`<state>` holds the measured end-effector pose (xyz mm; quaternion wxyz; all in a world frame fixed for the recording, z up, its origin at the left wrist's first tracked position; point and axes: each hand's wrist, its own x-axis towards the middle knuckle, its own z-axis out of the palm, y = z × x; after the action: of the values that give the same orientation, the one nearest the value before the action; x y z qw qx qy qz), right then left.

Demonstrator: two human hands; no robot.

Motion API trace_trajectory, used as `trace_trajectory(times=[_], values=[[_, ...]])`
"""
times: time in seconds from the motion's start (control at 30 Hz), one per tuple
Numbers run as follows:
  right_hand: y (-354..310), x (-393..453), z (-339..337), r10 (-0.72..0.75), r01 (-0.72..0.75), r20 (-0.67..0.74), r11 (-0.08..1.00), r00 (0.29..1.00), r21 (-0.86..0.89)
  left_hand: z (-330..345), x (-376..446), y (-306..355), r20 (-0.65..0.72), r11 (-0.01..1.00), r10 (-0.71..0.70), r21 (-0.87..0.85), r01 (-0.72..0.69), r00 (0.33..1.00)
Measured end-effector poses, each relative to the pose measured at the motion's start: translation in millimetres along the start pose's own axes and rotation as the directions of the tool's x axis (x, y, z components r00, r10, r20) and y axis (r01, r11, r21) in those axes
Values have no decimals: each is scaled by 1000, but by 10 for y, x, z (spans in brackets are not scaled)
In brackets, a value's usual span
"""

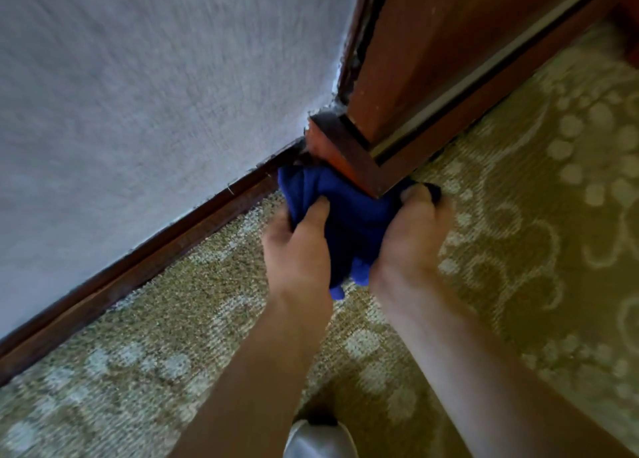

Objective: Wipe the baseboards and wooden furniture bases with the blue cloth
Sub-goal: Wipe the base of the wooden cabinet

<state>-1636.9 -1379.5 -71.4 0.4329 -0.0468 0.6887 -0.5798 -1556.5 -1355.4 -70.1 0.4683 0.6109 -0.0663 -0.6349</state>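
The blue cloth point(352, 215) is bunched against the corner of the wooden furniture base point(345, 153), where that base meets the dark wooden baseboard point(138, 267). My left hand point(297, 246) grips the cloth's left side with its thumb on top. My right hand point(411, 236) grips the right side, fingers curled round the cloth at the base's corner. A blue tail of cloth hangs down between my wrists. Part of the cloth is hidden under both hands.
A white textured wall point(155, 94) rises above the baseboard. The reddish wooden furniture point(432, 53) runs to the upper right with a pale strip along its foot. Patterned olive carpet point(518, 250) covers the floor. A grey-white object point(318, 440) shows at the bottom edge.
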Motion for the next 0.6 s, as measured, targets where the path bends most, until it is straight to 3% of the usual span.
trace_trajectory(times=[0.13, 0.27, 0.37, 0.53, 0.6], values=[[84, 20, -10, 64, -60, 26, 988, 998, -144, -32, -17, -18, 1, 995, -102, -11, 102, 995], [-115, -46, -156, 141, -121, 117, 979, 983, -166, -74, -107, 149, -5, 996, -51, 75, 52, 999], [-349, -165, -305, 115, -59, 211, 965, 971, -254, -109, -320, 269, -29, 995, 19, 95, -17, 999], [-819, -454, -629, 129, 30, 372, 919, 919, -392, -114, -805, 331, -76, 999, -47, -3, 47, 996], [-991, -433, -666, 105, 102, 432, 898, 896, -428, -82, -945, 209, -61, 999, -5, -42, 3, 998]])
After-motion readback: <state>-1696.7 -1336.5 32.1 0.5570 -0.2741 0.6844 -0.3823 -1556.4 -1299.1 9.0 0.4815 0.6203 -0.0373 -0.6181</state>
